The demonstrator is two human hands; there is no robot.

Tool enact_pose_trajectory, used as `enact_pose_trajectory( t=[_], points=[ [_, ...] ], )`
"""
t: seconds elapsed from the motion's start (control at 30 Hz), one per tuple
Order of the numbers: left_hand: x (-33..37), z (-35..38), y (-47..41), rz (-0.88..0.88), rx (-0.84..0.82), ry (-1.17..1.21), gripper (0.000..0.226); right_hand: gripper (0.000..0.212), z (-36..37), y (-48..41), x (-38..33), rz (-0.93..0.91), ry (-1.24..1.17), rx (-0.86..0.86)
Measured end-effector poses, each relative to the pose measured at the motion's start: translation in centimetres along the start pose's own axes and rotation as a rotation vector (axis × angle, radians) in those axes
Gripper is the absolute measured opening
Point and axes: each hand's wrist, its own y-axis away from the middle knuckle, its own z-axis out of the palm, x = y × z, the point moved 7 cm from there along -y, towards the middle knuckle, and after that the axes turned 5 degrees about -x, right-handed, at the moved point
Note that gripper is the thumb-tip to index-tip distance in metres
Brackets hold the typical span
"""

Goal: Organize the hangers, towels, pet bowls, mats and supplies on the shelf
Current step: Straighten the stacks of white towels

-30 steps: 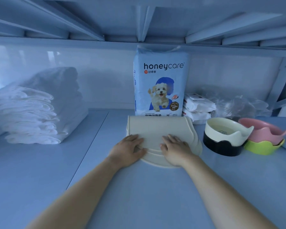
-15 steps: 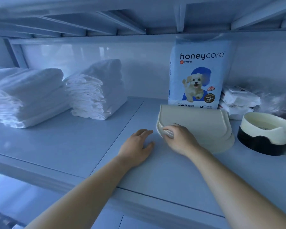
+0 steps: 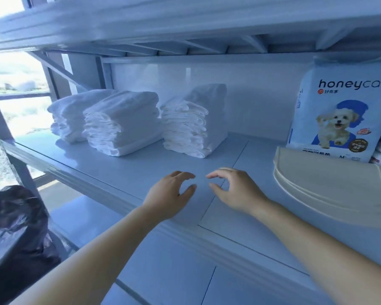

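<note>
Your left hand [image 3: 169,194] and right hand [image 3: 233,190] hover loosely curled, holding nothing, mid-frame over the shelf [image 3: 119,170]. Your right has let go of the mats [image 3: 330,186], stacked at right before the pack [image 3: 343,115] reading "honeycare", "M". Towels [image 3: 123,124] sit upper left, a black bag [image 3: 13,227] lower left.

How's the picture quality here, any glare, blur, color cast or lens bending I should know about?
Head view: the window at left is blown out white; a blue cast covers the shelf and towels; the upper shelf edge is smeared and bowed by the wide lens; the pack lettering reads sharp.
</note>
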Motion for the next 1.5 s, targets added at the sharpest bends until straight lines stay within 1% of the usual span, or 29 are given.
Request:
enact_pose_trajectory(
  t=[0.23,0.37,0.53,0.67,0.87,0.97,1.03,1.13,1.23,1.3,1.37,1.43,1.5],
  points=[
    [-9.9,-7.8,2.7,-0.087,0.121,-0.048,0.033,0.024,6.4,-6.2,-10.0,-0.109,-0.063,-0.078],
    [-16.0,-12.0,4.3,-0.120,0.159,-0.083,0.032,0.024,10.4,-9.8,-15.1,-0.146,-0.072,-0.087],
    [-22.0,-15.6,5.9,-0.131,0.183,-0.110,0.032,0.023,14.5,-13.3,-19.4,-0.178,-0.083,-0.093],
    [-25.0,-16.8,6.1,-0.129,0.165,-0.122,0.032,0.024,16.5,-15.4,-21.5,-0.207,-0.060,-0.108],
    [-27.9,-17.7,4.6,-0.132,0.191,-0.095,0.031,0.024,17.8,-18.8,-22.2,-0.245,-0.026,-0.073],
    [-29.0,-17.3,3.5,-0.120,0.167,-0.112,0.032,0.027,18.0,-20.5,-21.8,-0.260,0.038,-0.034],
    [-29.7,-17.3,2.6,-0.118,0.165,-0.124,0.032,0.030,17.8,-21.8,-21.4,-0.265,0.104,0.017],
    [-30.7,-18.0,0.7,-0.104,0.209,-0.157,0.032,0.036,17.1,-23.7,-21.1,-0.280,0.208,0.115],
    [-30.7,-18.7,-1.6,-0.066,0.254,-0.195,0.032,0.043,16.6,-25.3,-21.0,-0.335,0.277,0.222],
    [-30.6,-18.9,-3.4,-0.024,0.272,-0.210,0.033,0.048,16.8,-26.4,-20.5,-0.348,0.352,0.259],
    [-30.9,-18.7,-4.9,0.004,0.290,-0.205,0.034,0.058,17.5,-27.6,-19.8,-0.317,0.432,0.214],
    [-31.5,-18.5,-6.2,0.008,0.316,-0.203,0.037,0.067,18.3,-28.7,-19.1,-0.271,0.484,0.133],
    [-32.1,-18.3,-7.3,0.007,0.330,-0.219,0.046,0.073,18.9,-29.6,-18.5,-0.234,0.513,0.079]
  ],
)
